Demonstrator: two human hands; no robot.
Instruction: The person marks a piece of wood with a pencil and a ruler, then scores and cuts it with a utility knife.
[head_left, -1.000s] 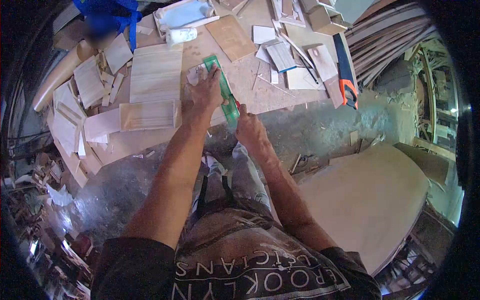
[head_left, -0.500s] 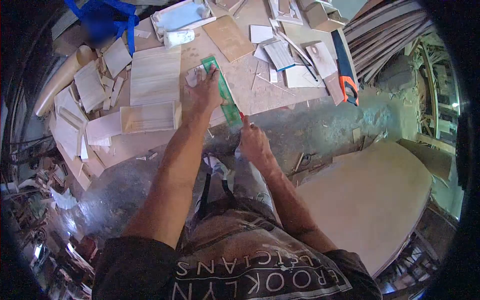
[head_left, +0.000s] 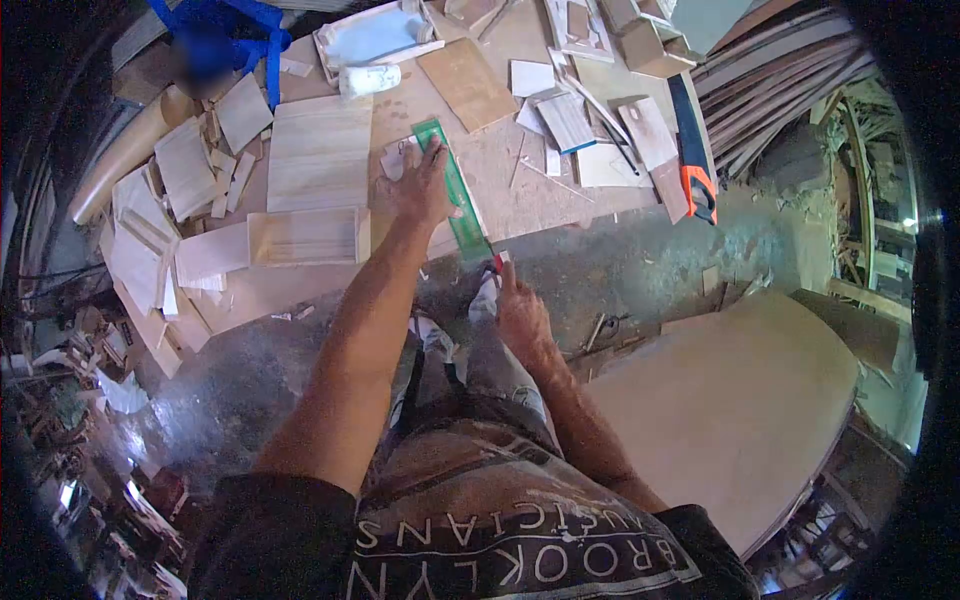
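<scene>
My left hand [head_left: 424, 185] presses down on a green translucent ruler [head_left: 466, 226], its fingers spread over the upper half. The ruler lies slanted on the worktable, and its lower end reaches past the front edge. Along its right side shows a thin pale strip, perhaps the edge of a piece beneath. Just beyond the ruler's lower end, my right hand [head_left: 523, 315] is closed around a red utility knife [head_left: 502, 262]. The knife's tip points up toward the ruler; its blade is too small to make out clearly. A small pale piece [head_left: 394, 160] sits beside my left fingers.
On the worktable [head_left: 545, 215] are a thin wooden panel [head_left: 320, 150], an open wooden box [head_left: 305, 238], a white roll [head_left: 369, 79] and several offcuts. A handsaw [head_left: 692, 150] lies along the right edge. A large curved board [head_left: 730, 410] stands low at right.
My right hand has drawn the knife toward my body, past the table's front edge. The left hand stays on the ruler. The whole view has shifted slightly.
</scene>
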